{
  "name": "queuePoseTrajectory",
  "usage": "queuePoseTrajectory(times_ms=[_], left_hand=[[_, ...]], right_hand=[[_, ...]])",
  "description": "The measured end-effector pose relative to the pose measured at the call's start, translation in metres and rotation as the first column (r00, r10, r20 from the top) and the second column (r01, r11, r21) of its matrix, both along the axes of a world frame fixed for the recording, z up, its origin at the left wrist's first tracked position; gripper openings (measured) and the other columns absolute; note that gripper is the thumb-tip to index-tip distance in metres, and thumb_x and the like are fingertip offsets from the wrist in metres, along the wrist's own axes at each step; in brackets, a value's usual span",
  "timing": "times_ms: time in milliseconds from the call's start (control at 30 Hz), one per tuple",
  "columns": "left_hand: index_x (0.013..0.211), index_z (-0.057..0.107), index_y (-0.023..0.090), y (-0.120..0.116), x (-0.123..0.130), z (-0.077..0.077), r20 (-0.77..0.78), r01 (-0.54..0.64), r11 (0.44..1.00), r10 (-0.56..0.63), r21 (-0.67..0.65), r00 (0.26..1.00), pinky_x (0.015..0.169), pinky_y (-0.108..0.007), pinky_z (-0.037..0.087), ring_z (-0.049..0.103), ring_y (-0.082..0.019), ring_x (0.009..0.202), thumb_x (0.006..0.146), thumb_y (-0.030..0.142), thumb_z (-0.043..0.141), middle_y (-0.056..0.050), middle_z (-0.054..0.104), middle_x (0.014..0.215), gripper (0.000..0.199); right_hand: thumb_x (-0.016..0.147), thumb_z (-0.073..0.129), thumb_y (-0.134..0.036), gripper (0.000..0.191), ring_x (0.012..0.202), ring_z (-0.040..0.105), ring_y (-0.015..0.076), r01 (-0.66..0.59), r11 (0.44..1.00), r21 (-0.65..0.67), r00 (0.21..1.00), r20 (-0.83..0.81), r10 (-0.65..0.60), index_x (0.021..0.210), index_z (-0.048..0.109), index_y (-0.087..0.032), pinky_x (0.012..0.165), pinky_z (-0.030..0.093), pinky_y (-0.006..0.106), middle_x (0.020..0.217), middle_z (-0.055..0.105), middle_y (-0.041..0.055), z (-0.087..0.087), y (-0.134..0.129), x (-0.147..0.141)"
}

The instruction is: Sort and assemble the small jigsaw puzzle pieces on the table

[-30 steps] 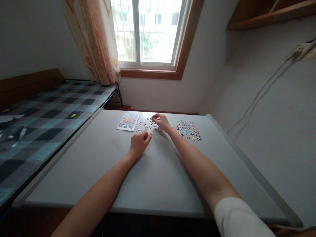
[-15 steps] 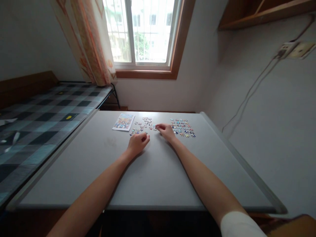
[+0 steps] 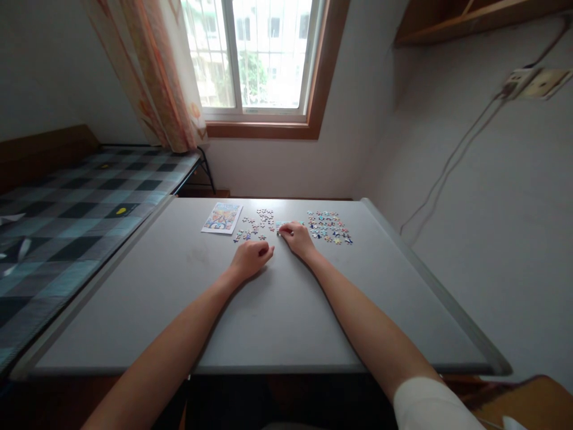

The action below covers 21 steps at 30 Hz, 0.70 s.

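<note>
My right hand (image 3: 296,237) is over the middle of the table, thumb and forefinger pinched on a small jigsaw puzzle piece (image 3: 278,233). Just behind its fingers lies a strip of joined puzzle pieces (image 3: 290,223), partly covered by the hand. My left hand (image 3: 251,258) rests on the table to the left, curled into a loose fist; whatever is inside, if anything, is hidden. Loose puzzle pieces (image 3: 265,216) are scattered beyond the left hand. More pieces (image 3: 331,227) lie in rough rows to the right of the right hand.
A picture card (image 3: 222,218) lies at the far left of the grey-white table (image 3: 179,310). A bed with a checked cover (image 3: 102,191) stands along the left. Beyond the table are a wall and a window (image 3: 264,60); a cable (image 3: 447,167) hangs on the right wall.
My right hand has shifted slightly toward me and left with its pinched piece, and the strip behind it shows more. The left hand stays nearly in place. The whole view has tilted slightly.
</note>
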<state>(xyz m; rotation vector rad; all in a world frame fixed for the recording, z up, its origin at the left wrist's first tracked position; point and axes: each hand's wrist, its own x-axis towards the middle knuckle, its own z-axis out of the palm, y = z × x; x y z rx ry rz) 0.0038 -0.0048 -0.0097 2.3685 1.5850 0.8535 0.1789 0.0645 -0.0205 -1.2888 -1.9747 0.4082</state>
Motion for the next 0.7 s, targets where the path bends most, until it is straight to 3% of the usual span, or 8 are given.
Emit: queuePoseTrajectory(times_ms=[433,700], left_hand=[[0.052,0.047,0.017,0.0024,-0.0010,-0.0034,0.006,0.016,1.000,-0.016,0.021,1.000,0.053,-0.023,0.024,0.032,-0.009,0.047,0.086,0.039,0.044,0.002,0.045,0.049,0.040],[0.053,0.050,0.017,0.0022,-0.0012,-0.0026,-0.012,0.014,1.000,-0.014,-0.002,1.000,0.053,-0.023,0.025,0.033,-0.009,0.048,0.085,0.040,0.044,0.002,0.046,0.050,0.040]], right_hand=[[0.080,0.053,-0.012,0.019,0.074,0.056,0.0130,0.045,0.998,0.037,0.999,-0.026,-0.044,0.088,0.070,-0.017,0.080,0.043,0.026,0.083,0.059,0.0038,-0.0046,0.0007,-0.0016],[0.075,0.058,-0.016,0.009,0.070,0.053,0.0121,0.042,0.998,0.039,0.999,0.003,-0.042,0.076,0.066,-0.016,0.076,0.043,0.026,0.078,0.055,0.0023,-0.0021,-0.0029,-0.0017]])
